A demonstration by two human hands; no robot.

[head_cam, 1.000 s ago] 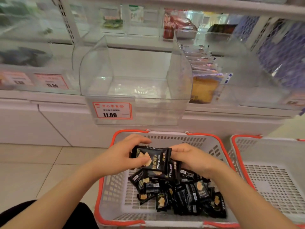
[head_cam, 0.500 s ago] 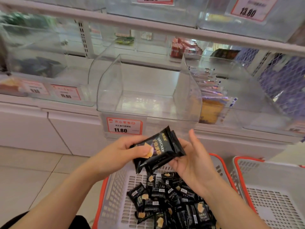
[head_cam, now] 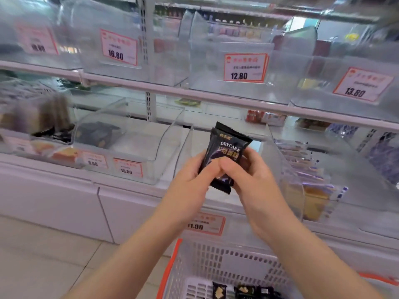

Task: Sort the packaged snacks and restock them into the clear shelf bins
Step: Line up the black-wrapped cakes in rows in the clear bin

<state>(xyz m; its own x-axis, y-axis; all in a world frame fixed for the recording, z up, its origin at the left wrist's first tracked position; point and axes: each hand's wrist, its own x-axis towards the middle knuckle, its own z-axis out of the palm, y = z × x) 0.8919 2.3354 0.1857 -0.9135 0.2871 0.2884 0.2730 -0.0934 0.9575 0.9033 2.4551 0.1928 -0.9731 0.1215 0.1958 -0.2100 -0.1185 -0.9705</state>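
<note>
Both hands hold a small stack of black "DRYCAKE" snack packets [head_cam: 226, 147] upright in front of an empty clear shelf bin [head_cam: 273, 147]. My left hand [head_cam: 192, 182] grips the stack from the left, my right hand [head_cam: 252, 175] from the right, thumbs across the front. The bin's price tag [head_cam: 205, 225] shows below my wrists. More black packets [head_cam: 244, 291] lie in the white basket with an orange rim [head_cam: 172, 266] at the bottom.
A clear bin to the left [head_cam: 129, 145] holds a few dark packets. The bin to the right [head_cam: 313, 190] holds yellow cake packs. Upper-shelf bins carry price tags 16.80 [head_cam: 117, 48], 12.80 [head_cam: 245, 66] and 13.80 [head_cam: 362, 85]. Tiled floor lies at lower left.
My hands lifted the packets out of the basket and raised them to the empty bin's front. The view tilted upward, so most of the basket dropped out of view.
</note>
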